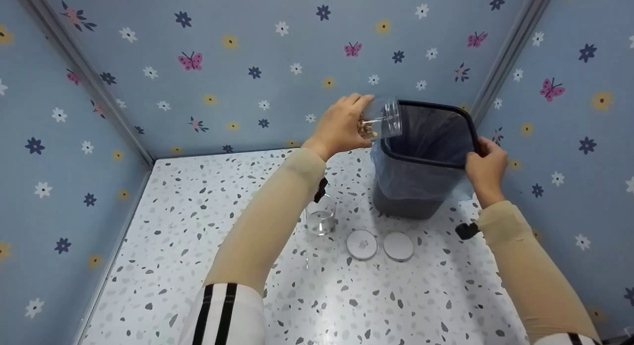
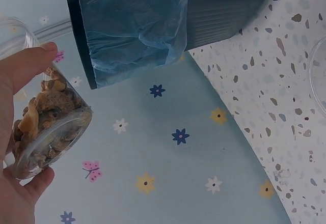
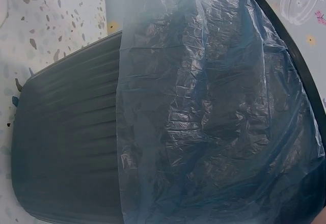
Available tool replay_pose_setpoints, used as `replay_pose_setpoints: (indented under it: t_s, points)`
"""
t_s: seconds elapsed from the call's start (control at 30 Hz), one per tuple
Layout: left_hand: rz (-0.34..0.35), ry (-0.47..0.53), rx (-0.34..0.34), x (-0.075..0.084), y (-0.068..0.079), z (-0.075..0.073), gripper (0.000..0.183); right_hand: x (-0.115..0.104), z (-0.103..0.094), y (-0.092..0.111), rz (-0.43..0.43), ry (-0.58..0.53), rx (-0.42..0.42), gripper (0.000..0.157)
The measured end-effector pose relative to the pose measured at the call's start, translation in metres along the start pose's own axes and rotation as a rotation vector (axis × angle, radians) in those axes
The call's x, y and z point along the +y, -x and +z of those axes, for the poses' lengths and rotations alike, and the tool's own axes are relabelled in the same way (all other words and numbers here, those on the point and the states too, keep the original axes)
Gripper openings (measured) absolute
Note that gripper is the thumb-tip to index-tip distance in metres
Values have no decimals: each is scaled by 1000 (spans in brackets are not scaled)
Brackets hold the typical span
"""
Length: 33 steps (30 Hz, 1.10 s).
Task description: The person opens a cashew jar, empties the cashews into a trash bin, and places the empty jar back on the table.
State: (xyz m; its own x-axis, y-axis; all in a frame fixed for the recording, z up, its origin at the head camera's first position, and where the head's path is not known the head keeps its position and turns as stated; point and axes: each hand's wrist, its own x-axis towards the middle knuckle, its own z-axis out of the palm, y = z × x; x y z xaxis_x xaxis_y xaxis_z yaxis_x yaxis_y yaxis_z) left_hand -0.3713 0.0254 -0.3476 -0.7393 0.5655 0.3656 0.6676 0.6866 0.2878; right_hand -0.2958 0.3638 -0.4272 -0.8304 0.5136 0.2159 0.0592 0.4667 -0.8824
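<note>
My left hand grips a clear jar tipped on its side, its mouth right at the left rim of a grey trash bin. Brown dried pieces, shrivelled and uneven, lie near the jar's base in the left wrist view. On the bin's right side, my right hand grips the black rim, thumb on the outside. A thin blue trash bag lines the bin and folds down over its outside. The bin stands upright, and its bottom inside is hidden.
An upright clear jar stands on the speckled tabletop, partly behind my left forearm. Two round white lids lie side by side in front of the bin. Blue flowered panels enclose the table at the back and sides.
</note>
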Motion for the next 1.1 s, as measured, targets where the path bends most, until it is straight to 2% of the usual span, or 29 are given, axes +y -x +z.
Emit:
replay_pose_setpoints:
  t_s: [0.23,0.53,1.1]
  points:
    - [20,-45,-10,3,-5,4,95,0,-1,-1,4,1,4,52]
    - [29,-102,-50,6,-8,4,95,0,-1,0,9,0,5,55]
    - [70,-175,-77,15,-16,2,88,0,0,1,13,3,10,55]
